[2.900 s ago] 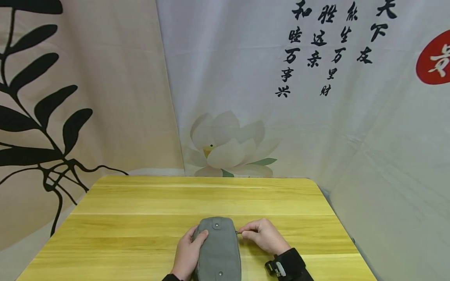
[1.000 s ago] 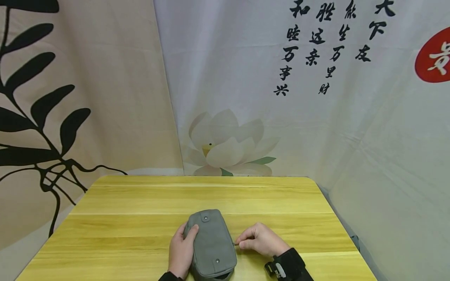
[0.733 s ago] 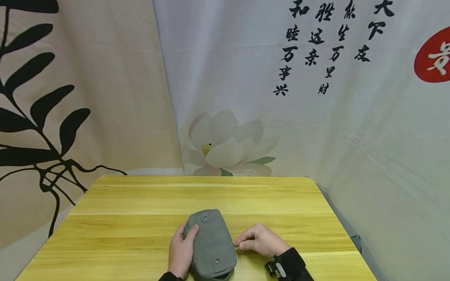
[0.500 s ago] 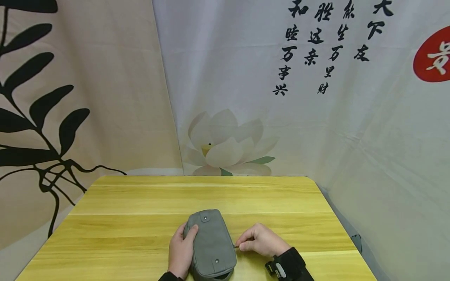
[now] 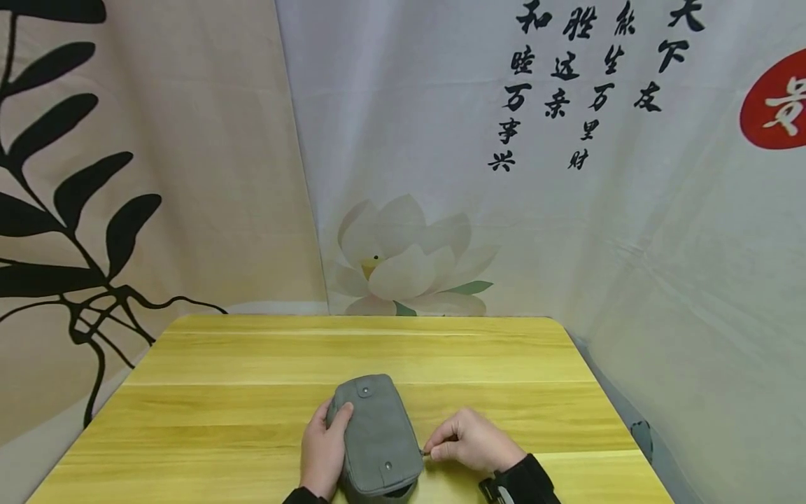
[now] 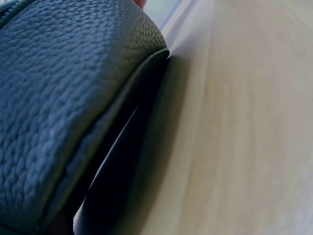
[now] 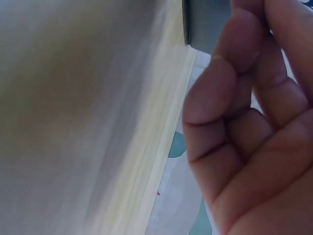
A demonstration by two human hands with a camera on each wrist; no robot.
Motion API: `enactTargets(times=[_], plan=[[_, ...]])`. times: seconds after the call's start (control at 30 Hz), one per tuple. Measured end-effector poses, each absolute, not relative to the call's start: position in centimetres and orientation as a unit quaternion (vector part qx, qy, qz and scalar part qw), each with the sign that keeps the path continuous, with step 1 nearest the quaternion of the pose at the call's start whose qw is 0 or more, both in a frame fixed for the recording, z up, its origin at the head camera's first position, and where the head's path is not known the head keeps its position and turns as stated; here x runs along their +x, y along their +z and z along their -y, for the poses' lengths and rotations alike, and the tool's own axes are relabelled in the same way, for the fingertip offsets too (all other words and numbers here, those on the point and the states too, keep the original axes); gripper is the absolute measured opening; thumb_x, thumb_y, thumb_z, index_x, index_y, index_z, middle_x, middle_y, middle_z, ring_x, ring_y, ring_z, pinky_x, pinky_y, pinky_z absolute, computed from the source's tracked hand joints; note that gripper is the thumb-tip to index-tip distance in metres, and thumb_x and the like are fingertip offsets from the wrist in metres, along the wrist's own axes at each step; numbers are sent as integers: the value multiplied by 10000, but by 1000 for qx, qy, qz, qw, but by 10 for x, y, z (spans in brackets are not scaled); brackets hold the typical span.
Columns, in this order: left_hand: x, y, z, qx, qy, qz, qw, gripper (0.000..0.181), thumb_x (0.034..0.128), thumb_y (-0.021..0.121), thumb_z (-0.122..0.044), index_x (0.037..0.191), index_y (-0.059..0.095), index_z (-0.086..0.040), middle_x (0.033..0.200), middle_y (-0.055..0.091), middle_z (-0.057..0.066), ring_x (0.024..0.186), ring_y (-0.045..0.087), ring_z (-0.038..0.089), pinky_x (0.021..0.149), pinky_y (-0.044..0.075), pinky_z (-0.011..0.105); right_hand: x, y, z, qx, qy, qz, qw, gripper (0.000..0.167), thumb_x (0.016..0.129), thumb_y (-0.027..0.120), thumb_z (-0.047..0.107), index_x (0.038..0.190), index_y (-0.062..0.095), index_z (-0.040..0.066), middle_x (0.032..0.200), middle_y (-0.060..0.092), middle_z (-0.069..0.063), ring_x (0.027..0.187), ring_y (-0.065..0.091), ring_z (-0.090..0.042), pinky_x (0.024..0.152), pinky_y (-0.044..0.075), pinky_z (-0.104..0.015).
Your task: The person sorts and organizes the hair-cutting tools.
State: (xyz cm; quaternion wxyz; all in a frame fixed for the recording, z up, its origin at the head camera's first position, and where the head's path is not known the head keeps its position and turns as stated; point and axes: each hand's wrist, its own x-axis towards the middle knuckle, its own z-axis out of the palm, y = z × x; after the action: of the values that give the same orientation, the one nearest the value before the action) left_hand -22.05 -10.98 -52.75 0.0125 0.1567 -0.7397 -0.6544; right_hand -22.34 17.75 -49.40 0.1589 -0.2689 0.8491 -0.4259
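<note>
A grey leather zip pouch [image 5: 378, 434] with two snap studs lies near the table's front, turned slightly, its near end showing a dark gap. My left hand [image 5: 324, 451] grips its left side, thumb on top, the other fingers mostly hidden behind it. At the right side my right hand [image 5: 472, 441] pinches a small zipper pull [image 5: 423, 453] between thumb and index finger. The left wrist view has the pouch's grained leather [image 6: 68, 98] close up; no left fingers show clearly there. In the right wrist view the right hand [image 7: 249, 122] has curled fingers, with the pouch's corner [image 7: 205, 24] behind.
The yellow wooden table [image 5: 252, 364] extends beyond the pouch to its rear edge. Behind it hangs a printed cloth backdrop [image 5: 403, 140] with a lotus, black leaves and writing. A black strap with a small device [image 5: 497, 486] sits on the right wrist.
Over the last seconds the pouch has turned, its near end swinging into view, and the left hand moved left with it. The right hand has drawn the zipper pull toward the near end.
</note>
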Motion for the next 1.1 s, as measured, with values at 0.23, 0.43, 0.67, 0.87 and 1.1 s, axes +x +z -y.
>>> enactTargets(times=[0.23,0.43,0.67,0.87,1.1], plan=[[-221,-529,111,158,-653,741,18,760,1082,555,-559,1601,432,-18,1607,502,261,1502,457,465,1231,401,633,-211,-491,-176,-288,-432,-841,153,87,960,798,186,990,869,145,973,838,36,912,720,37,797,584,-184],[-220,-529,112,157,-652,742,16,764,1084,550,-561,1603,426,-15,1607,500,261,1503,455,463,1231,400,637,-205,-490,-172,-282,-430,-843,160,81,956,805,170,977,870,128,955,836,30,877,699,56,782,571,-176],[-222,-529,113,157,-655,739,18,749,1086,547,-560,1598,436,-26,1598,514,253,1494,472,453,1227,409,629,-201,-492,-165,-275,-434,-846,146,60,949,819,172,927,862,136,881,809,113,753,616,88,698,525,-151],[-225,-529,115,163,-643,748,15,774,1081,519,-603,1593,432,-29,1600,504,262,1499,460,464,1238,389,639,-201,-500,-159,-245,-442,-857,103,137,963,811,278,874,827,175,786,779,69,662,555,76,620,487,-154],[-223,-526,118,146,-612,777,-1,794,1069,540,-612,1598,393,-40,1507,557,313,1219,675,465,1050,567,608,-203,-500,-164,-194,-433,-878,58,121,970,803,289,881,825,210,800,771,83,689,596,44,636,501,-189]])
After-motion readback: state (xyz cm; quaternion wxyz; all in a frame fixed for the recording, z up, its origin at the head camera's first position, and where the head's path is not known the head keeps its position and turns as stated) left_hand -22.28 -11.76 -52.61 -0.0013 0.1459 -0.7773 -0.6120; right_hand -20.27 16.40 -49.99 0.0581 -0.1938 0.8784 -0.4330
